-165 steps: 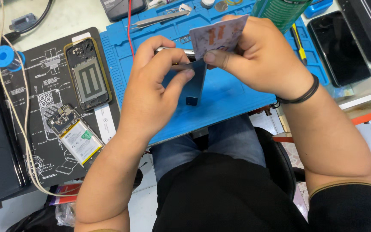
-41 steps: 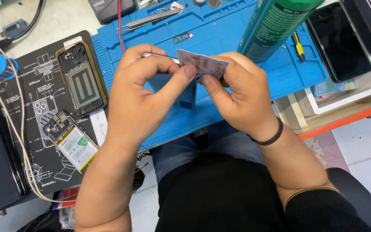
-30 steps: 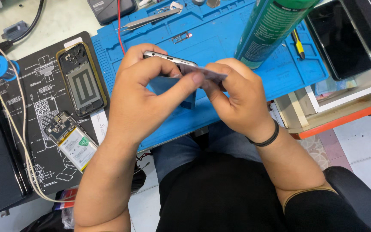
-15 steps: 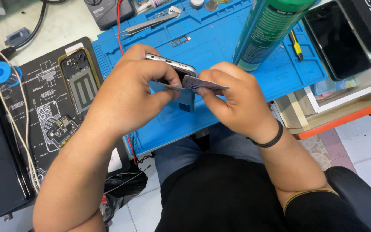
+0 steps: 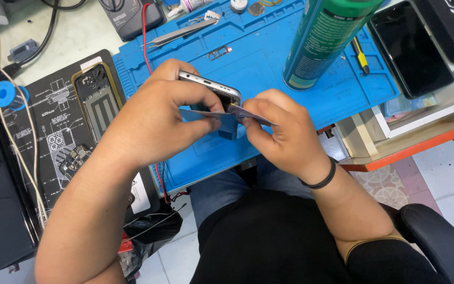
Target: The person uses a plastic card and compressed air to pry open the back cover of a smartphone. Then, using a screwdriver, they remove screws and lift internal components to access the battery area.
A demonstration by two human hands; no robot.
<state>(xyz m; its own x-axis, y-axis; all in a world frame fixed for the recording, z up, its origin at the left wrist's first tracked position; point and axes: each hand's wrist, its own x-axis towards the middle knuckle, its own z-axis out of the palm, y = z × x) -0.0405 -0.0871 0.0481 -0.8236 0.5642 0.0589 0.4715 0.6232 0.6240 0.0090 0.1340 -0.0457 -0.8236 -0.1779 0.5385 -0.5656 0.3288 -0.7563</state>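
Note:
My left hand grips a silver-edged phone on its side above the blue work mat. Its thumb presses on a thin card that runs along the phone's edge. My right hand pinches the other end of the card between thumb and fingers, right beside the phone. A small dark blue block shows just under the card between the two hands. Most of the phone's body is hidden behind my left fingers.
A tall green spray can stands on the mat behind my right hand. Tweezers lie at the mat's far edge. A black mat at left carries an opened phone frame. A dark phone lies at right.
The card, first held upright over the mat, has been laid flat and brought against the phone's edge. Both hands have shifted slightly, staying together above the mat.

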